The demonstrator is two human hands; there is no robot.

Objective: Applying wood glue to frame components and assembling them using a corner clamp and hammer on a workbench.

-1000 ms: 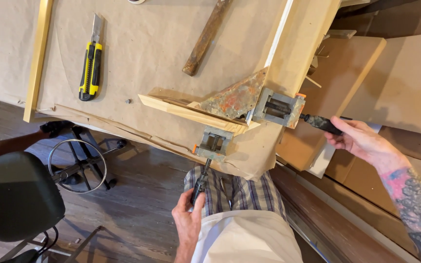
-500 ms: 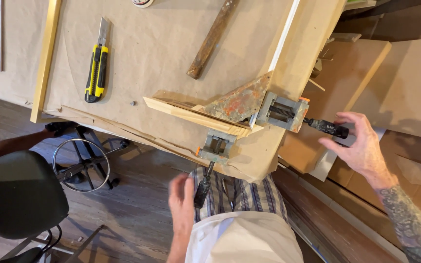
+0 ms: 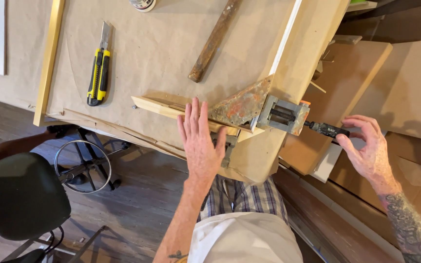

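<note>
A rusty metal corner clamp (image 3: 242, 107) sits at the near corner of a paper-covered table (image 3: 162, 53), holding two light wooden strips: a short one (image 3: 164, 108) to the left and a long one (image 3: 308, 48) running away to the upper right. My left hand (image 3: 200, 141) lies flat with fingers spread on the short strip, covering the clamp's near screw. My right hand (image 3: 366, 148) pinches the black handle (image 3: 326, 129) of the clamp's right screw, beside the grey jaw (image 3: 283, 115).
A yellow and black utility knife (image 3: 98, 73), a hammer with a wooden handle (image 3: 214, 41) and a long wooden strip (image 3: 48, 63) lie on the table. A black stool (image 3: 18, 199) stands at the lower left. Cardboard sheets (image 3: 405, 92) lean at the right.
My left hand has let go of the clamp's lower screw handle and risen to rest flat on the short strip. My right hand stays at the right screw handle.
</note>
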